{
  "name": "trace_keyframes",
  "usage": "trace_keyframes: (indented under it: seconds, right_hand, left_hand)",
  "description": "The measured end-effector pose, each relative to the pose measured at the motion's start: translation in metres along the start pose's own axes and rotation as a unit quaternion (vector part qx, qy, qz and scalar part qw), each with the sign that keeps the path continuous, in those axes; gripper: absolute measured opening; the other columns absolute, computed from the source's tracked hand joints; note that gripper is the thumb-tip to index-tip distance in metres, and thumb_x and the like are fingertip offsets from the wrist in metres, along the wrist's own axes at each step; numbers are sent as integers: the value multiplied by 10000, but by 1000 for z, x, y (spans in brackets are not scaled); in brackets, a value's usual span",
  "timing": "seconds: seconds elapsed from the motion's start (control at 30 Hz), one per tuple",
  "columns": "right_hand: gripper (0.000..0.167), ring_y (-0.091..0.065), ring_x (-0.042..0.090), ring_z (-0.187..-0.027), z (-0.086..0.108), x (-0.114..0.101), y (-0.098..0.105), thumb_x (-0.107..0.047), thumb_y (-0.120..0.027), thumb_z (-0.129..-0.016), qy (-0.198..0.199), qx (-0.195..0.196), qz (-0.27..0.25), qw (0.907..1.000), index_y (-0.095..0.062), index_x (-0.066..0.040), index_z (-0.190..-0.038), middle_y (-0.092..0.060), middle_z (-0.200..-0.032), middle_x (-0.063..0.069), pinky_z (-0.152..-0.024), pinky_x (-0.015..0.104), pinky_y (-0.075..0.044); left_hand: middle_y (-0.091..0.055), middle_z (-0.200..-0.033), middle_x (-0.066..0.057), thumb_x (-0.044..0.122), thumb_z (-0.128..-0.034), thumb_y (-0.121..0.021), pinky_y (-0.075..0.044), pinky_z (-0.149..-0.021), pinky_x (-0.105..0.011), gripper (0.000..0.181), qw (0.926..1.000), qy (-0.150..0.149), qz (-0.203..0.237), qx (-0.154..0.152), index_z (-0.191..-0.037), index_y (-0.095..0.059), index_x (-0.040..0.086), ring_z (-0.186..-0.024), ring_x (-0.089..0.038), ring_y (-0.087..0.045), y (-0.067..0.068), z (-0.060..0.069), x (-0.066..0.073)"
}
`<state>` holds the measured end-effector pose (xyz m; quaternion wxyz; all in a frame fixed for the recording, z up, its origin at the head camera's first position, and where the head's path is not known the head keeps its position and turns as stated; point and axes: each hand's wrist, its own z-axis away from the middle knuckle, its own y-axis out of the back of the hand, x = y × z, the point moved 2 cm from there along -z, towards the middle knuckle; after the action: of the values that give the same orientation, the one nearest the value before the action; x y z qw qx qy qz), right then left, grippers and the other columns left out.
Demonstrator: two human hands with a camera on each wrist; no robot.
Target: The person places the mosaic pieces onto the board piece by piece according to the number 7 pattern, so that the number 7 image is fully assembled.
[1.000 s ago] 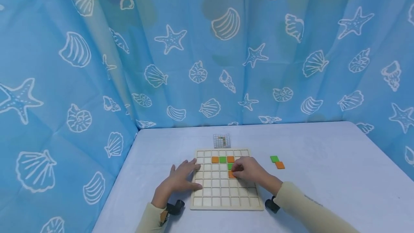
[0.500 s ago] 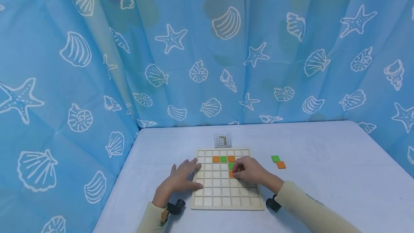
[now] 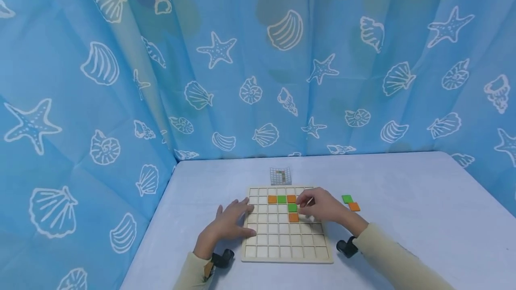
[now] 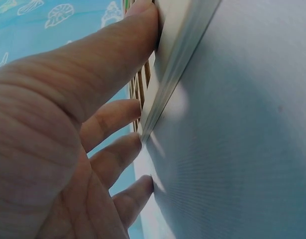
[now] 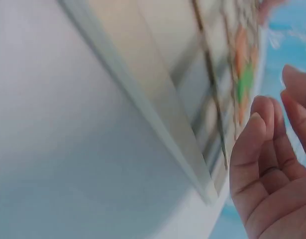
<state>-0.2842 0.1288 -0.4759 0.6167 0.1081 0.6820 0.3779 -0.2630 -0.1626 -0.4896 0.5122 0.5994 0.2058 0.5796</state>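
A wooden grid board point(image 3: 287, 261) lies on the table. In its upper part sit a row of an orange tile point(image 3: 272, 199), a green tile point(image 3: 281, 199) and another orange tile point(image 3: 291, 198); below the row's right end come a green tile point(image 3: 292, 208) and an orange tile point(image 3: 293, 217). My left hand point(image 3: 229, 223) rests on the board's left edge, thumb and fingers spread. Over the board's right side, just beside the column of tiles, hovers my right hand point(image 3: 322, 206); its fingers are loosely bent, and the right wrist view shows nothing between them.
Right of the board, a loose green tile point(image 3: 347, 198) and orange tile point(image 3: 354, 206) lie corner to corner on the white-covered table point(image 3: 395, 191). A small gridded card point(image 3: 280, 176) with a coloured pattern lies behind the board. A blue shell-patterned curtain point(image 3: 250, 57) hangs behind.
My right hand has come off the lowest orange tile and moved slightly right, its fingers parting. That tile stays in its cell, now uncovered. My left hand stays at the board's edge.
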Motion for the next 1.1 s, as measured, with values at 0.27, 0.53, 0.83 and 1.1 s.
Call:
trace_keyframes:
  seconds: [0.27, 0.53, 0.83, 1.1]
  right_hand:
    - [294, -619, 294, -1054, 5, 37, 54, -182, -747, -871, -596, 826, 307, 9943, -697, -64, -1135, -667, -1170, 135, -872, 442, -553]
    - [425, -555, 366, -1047, 22, 86, 78, -222, -778, -831, -1402, 741, 643, 9853, -644, -46, -1194, -588, -1213, 242, -825, 446, -574]
    - [345, -533, 249, -854, 20, 101, 85, -146, -760, -825, -1482, 797, 670, 9835, -664, -14, -1129, -602, -976, 135, -679, 310, -503]
    - [304, -545, 237, -815, 15, 97, 84, -152, -760, -836, -1618, 584, 712, 9825, -659, -24, -1092, -602, -971, 141, -646, 306, -499]
  left_hand:
    - [-314, -1620, -69, 466, -806, -784, -26, -1161, -738, 745, 10000, 21, -22, 52, -1435, -512, 173, -1512, -382, -199, 4, 0, 0]
    - [-309, -1622, -69, 470, -806, -783, -23, -1164, -735, 752, 10000, 44, -71, 27, -1439, -507, 172, -1512, -382, -197, 6, -4, -1]
    - [-308, -1623, -61, 490, -801, -779, -26, -1172, -723, 764, 9999, 16, -88, 47, -1443, -506, 179, -1515, -374, -196, 3, -11, -1]
    - [-317, -1618, -67, 493, -799, -781, -36, -1167, -731, 755, 10000, 59, -37, -56, -1432, -517, 179, -1509, -383, -208, 2, -5, 0]
